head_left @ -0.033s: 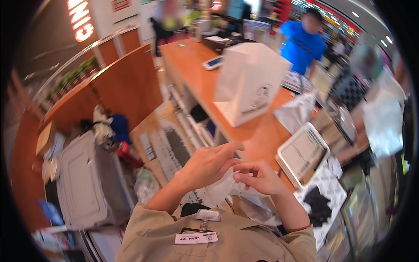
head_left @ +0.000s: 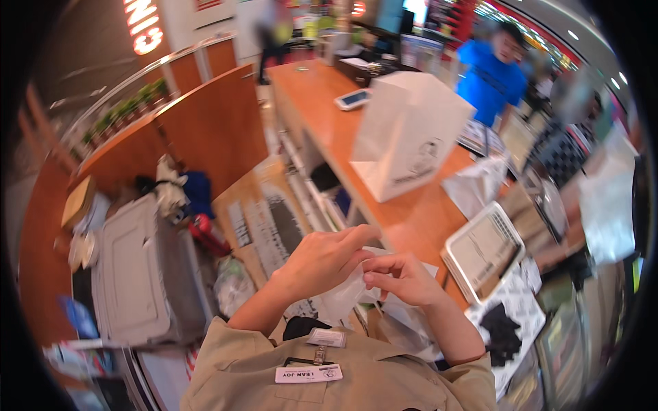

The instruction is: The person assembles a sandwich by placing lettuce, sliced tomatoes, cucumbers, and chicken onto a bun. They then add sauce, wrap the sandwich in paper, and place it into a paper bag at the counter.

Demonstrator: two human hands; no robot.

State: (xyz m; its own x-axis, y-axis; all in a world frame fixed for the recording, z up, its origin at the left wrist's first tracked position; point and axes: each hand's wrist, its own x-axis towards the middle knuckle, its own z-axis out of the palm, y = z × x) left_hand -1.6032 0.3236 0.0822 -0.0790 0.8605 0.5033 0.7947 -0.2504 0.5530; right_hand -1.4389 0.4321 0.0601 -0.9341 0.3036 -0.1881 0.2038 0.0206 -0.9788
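Both hands meet in front of my chest at a thin, whitish, see-through sheet [head_left: 343, 298], which looks like a plastic bag. My left hand [head_left: 322, 262] is closed with its fingers bent to the right; its fingertips are at the upper edge of the sheet. Opposite it, my right hand [head_left: 406, 279] pinches the sheet between thumb and fingers. The sheet hangs below the hands, and its lower part is partly hidden. Beyond them, a large white paper bag [head_left: 411, 130] with a dark print stands upright on the orange-brown counter [head_left: 315, 85].
A phone-like device [head_left: 353, 100] lies left of the paper bag. A white tray [head_left: 484, 252] sits at the counter's right end, near a crumpled black cloth [head_left: 500, 334]. At left stands a grey lidded bin [head_left: 130, 274]. A person in blue [head_left: 490, 82] is across the counter.
The surroundings have shifted slightly to the right in the view. My hands keep nearly the same pose on the see-through sheet.
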